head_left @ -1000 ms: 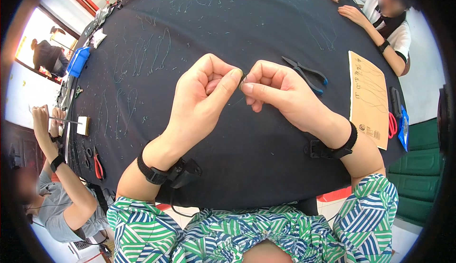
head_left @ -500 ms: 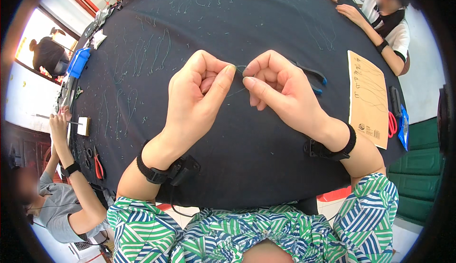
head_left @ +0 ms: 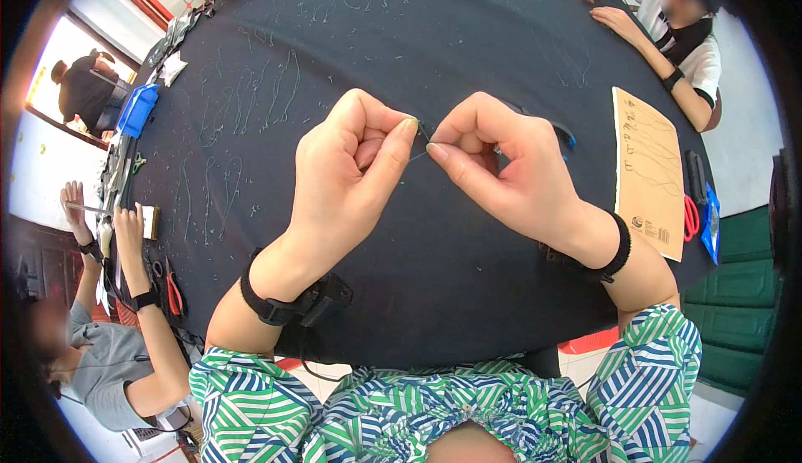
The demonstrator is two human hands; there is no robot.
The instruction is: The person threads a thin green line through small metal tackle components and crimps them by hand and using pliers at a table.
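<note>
Above the middle of the black-covered table, my left hand (head_left: 344, 162) is closed, thumb and forefinger pinched together on a thin dark green thread (head_left: 423, 133). My right hand (head_left: 510, 162) faces it a short way off, thumb tip and forefinger pinching the same thread. A short taut length crosses the small gap between my fingertips, and a fine strand hangs just below. The ends of the thread inside my fingers are hidden. Partly covered by my right hand, a tool with blue-tipped handles (head_left: 571, 139) lies behind it.
Several green thread loops (head_left: 288, 87) lie across the black cloth (head_left: 418, 296). On the right are a brown card (head_left: 647, 187) with threads, red-handled scissors (head_left: 691, 218) and a blue packet (head_left: 711, 225). Red-handled pliers (head_left: 174, 292) lie left. Co-workers sit left and right; a blue tray (head_left: 139, 112) stands far left.
My right hand has turned slightly and its fingertips have drawn down, pulling the thread straighter between my hands. My left hand stays put. The co-worker at left has raised and spread both hands.
</note>
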